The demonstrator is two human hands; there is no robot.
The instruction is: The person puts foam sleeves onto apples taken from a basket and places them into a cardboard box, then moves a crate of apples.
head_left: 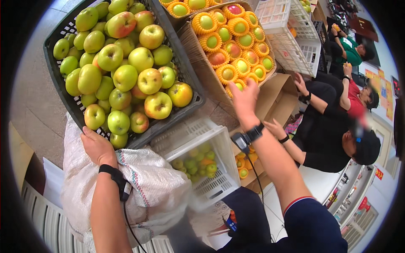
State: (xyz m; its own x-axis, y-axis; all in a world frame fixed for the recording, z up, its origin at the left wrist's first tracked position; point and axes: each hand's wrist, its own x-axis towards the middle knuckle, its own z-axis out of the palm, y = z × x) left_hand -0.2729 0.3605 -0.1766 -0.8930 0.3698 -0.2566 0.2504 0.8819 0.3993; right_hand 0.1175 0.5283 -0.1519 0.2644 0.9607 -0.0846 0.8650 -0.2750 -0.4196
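A black plastic crate (198,100) piled with green and red-blushed apples (125,78) is at the upper left. My left hand (98,147) is closed at its near corner, fingers against the rim beside the lowest apples. To the right stands a cardboard box (202,69) packed with apples in yellow foam nets (233,49). Over this box's near corner, my right hand (245,98) has its fingers curled around a netted apple (238,86), which the hand partly covers. Both wrists wear black straps with cables.
Below the crate sit a white woven sack (152,181) and a white plastic basket (219,185) holding smaller green fruit. An opened cardboard box (274,97) lies right of the packed box. A person in black (320,126) works close by on the right, others beyond. White crates (287,38) stand behind.
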